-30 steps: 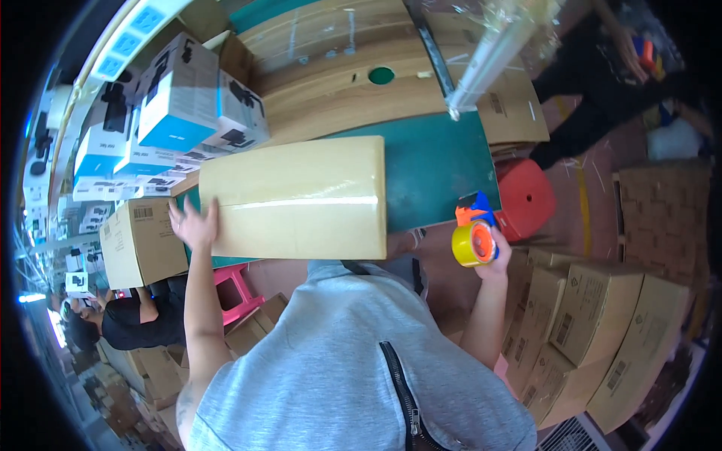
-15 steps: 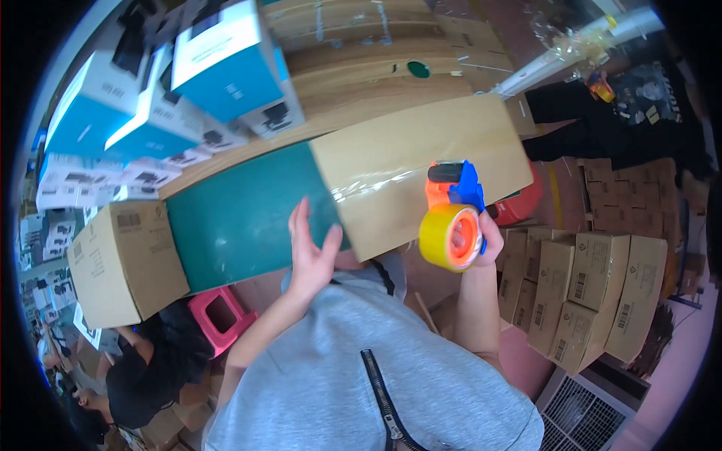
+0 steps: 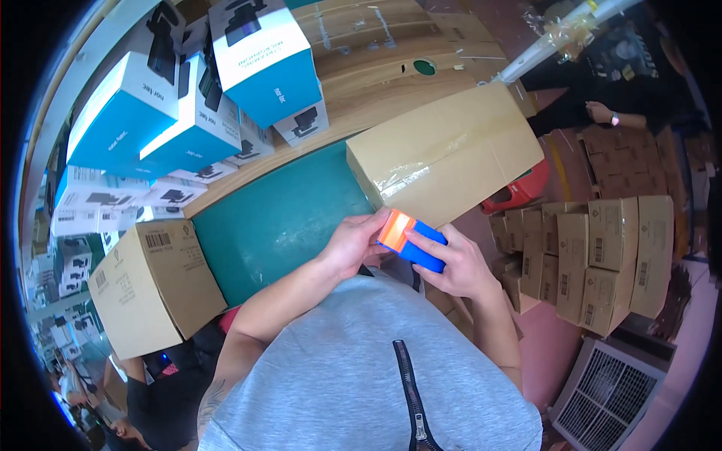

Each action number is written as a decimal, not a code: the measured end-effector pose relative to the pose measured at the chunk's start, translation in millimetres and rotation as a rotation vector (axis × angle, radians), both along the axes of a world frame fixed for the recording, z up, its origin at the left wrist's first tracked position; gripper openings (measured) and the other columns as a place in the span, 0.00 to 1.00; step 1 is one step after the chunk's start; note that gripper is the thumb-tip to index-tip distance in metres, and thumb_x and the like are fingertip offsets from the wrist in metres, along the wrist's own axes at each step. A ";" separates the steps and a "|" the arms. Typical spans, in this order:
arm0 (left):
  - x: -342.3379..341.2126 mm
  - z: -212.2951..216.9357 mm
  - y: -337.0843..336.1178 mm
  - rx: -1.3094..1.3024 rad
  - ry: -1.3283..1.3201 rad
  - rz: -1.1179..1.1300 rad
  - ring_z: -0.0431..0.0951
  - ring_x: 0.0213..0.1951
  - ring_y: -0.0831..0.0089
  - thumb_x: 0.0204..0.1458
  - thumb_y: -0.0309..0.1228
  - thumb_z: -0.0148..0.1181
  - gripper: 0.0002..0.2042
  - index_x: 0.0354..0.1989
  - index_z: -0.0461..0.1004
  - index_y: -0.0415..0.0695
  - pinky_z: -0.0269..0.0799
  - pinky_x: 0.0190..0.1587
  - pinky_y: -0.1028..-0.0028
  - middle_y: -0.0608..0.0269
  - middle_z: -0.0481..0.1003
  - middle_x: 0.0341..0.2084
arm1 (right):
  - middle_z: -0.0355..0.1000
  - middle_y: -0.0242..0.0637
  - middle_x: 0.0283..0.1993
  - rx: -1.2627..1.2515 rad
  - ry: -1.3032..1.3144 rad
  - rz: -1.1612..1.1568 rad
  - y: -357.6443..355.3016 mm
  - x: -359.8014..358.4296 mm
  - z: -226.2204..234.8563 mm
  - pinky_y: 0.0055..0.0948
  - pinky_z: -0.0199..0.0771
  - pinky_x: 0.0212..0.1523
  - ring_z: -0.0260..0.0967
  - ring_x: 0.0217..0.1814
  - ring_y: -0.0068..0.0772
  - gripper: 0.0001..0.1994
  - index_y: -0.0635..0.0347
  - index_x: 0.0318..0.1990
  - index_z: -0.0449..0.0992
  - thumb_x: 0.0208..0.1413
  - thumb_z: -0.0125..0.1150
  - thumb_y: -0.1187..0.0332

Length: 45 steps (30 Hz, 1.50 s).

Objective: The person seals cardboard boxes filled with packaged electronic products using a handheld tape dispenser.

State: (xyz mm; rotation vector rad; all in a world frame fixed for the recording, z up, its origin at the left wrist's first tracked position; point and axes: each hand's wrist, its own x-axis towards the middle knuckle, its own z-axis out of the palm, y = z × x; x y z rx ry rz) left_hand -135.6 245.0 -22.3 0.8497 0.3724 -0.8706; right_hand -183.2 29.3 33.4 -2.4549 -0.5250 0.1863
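An orange and blue tape dispenser [image 3: 397, 228] is between my two hands, close to my body. My right hand [image 3: 460, 264] wraps its fingers over the blue side. My left hand [image 3: 352, 245] closes its fingertips at the orange end; whether they pinch the tape's end is hidden. The yellow roll does not show from this side. Just beyond the dispenser lies a long brown carton [image 3: 459, 143], with shiny clear tape on the side and top near its left end. It rests on the bench beside a green mat [image 3: 278, 218].
White and blue product boxes [image 3: 271, 83] stack up at the far left. Another carton [image 3: 154, 286] stands at the mat's left end. Several brown cartons [image 3: 609, 233] stand on the right, behind a floor fan [image 3: 609, 391]. Other people are at far right and lower left.
My right hand has brought the tape dispenser left and turned it. My left hand, open and apart before, has come over to it. The view has shifted, so the boxes appear farther right.
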 end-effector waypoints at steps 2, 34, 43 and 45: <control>2.8 -5.1 4.3 0.063 -0.037 -0.038 0.78 0.32 0.72 0.62 0.41 0.51 0.18 0.43 0.76 0.36 0.76 0.36 0.75 0.58 0.78 0.34 | 0.65 0.41 0.35 0.008 -0.005 -0.018 6.5 -4.3 -2.7 0.39 0.73 0.33 0.70 0.33 0.45 0.28 0.35 0.58 0.72 0.44 0.66 0.63; 165.1 -26.4 -7.6 1.474 -1.336 -0.337 0.76 0.49 0.50 0.56 0.47 0.48 0.25 0.40 0.77 0.33 0.72 0.51 0.58 0.38 0.76 0.41 | 0.75 0.51 0.34 -0.403 0.328 -0.263 75.8 41.2 8.5 0.48 0.75 0.38 0.75 0.39 0.52 0.26 0.47 0.55 0.71 0.42 0.58 0.60; 178.8 -37.7 -26.0 1.523 -1.000 -0.659 0.74 0.51 0.49 0.51 0.65 0.39 0.42 0.49 0.73 0.33 0.68 0.55 0.59 0.37 0.75 0.45 | 0.71 0.54 0.33 -0.442 0.231 -0.348 48.3 -50.1 3.4 0.48 0.76 0.30 0.74 0.31 0.55 0.26 0.46 0.55 0.70 0.42 0.59 0.63; 174.9 -40.7 -23.6 1.527 -0.980 -0.692 0.74 0.52 0.49 0.50 0.66 0.40 0.41 0.52 0.72 0.34 0.68 0.55 0.58 0.37 0.75 0.45 | 0.70 0.55 0.33 -0.456 0.307 -0.350 41.8 -70.5 6.4 0.48 0.76 0.29 0.74 0.29 0.54 0.27 0.46 0.55 0.69 0.42 0.60 0.62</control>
